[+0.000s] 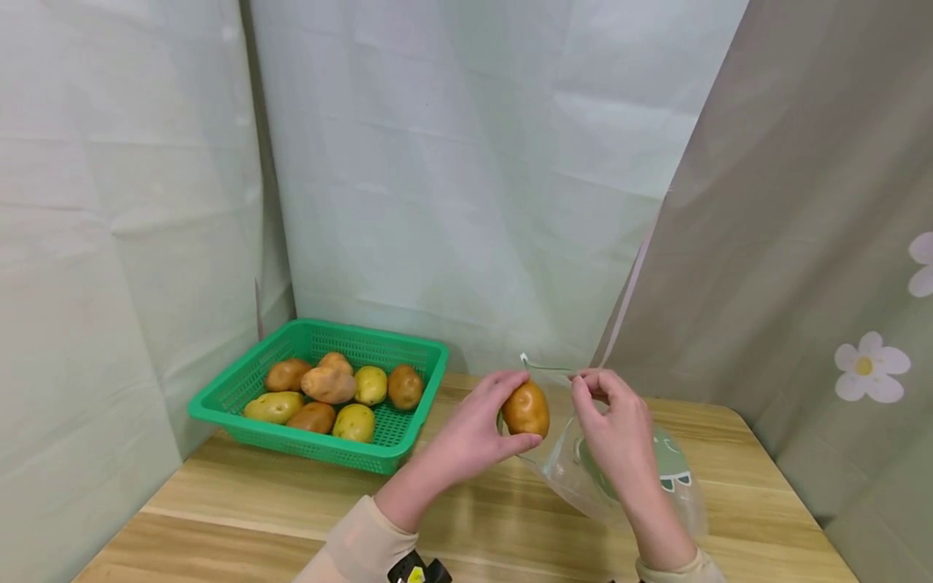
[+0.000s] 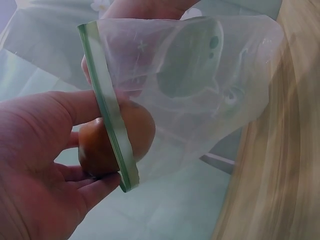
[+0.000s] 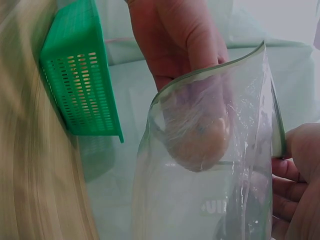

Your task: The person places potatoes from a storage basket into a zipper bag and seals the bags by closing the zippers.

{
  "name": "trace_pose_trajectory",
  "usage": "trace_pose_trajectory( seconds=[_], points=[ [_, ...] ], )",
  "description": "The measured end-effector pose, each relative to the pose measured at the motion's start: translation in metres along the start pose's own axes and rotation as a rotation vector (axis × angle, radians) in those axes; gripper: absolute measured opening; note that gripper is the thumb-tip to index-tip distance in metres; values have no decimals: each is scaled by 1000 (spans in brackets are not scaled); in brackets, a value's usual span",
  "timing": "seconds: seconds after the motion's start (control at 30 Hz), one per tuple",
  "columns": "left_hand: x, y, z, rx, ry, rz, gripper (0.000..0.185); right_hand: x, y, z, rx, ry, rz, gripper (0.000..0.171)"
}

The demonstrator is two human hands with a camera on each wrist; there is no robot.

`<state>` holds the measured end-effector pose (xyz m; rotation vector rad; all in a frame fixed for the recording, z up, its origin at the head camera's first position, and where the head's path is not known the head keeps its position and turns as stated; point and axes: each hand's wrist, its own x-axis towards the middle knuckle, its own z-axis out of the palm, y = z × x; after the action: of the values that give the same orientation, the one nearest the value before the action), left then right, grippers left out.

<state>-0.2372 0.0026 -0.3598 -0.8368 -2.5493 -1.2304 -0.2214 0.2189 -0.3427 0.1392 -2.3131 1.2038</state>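
Note:
A brown potato (image 1: 526, 410) is gripped between the thumb and fingers of my left hand (image 1: 477, 425). It sits at the mouth of a clear zip bag (image 2: 240, 75), partly inside, as the left wrist view shows. The bag's green zip strip (image 2: 109, 107) crosses in front of the potato. My right hand (image 1: 619, 429) pinches the bag's edge between thumb and fingertips and holds the mouth apart. A green cartoon print (image 1: 670, 461) marks the bag, whose lower part hangs toward the right over the table. In the right wrist view the potato (image 3: 197, 145) shows through the film.
To the left, a green plastic basket (image 1: 321, 457) stands on the wooden table (image 1: 291, 506) with several brown and yellow potatoes (image 1: 328, 385) in it. Pale curtains (image 1: 466, 178) hang behind and at the sides; the right one carries white flower prints (image 1: 871, 367).

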Motion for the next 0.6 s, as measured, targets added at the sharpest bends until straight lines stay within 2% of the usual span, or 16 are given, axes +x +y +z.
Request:
trace_pose_trajectory(
  seconds=[0.2, 0.43, 0.6],
  points=[
    [1, 0, 1, 7, -23, 11, 84, 0, 1, 0, 4, 16, -30, 22],
    [0, -2, 0, -12, -64, -19, 86, -1, 1, 0, 0, 36, -52, 24],
    [-2, -2, 0, 2, -65, -21, 81, 0, 1, -1, -1, 34, -53, 25]
  ],
)
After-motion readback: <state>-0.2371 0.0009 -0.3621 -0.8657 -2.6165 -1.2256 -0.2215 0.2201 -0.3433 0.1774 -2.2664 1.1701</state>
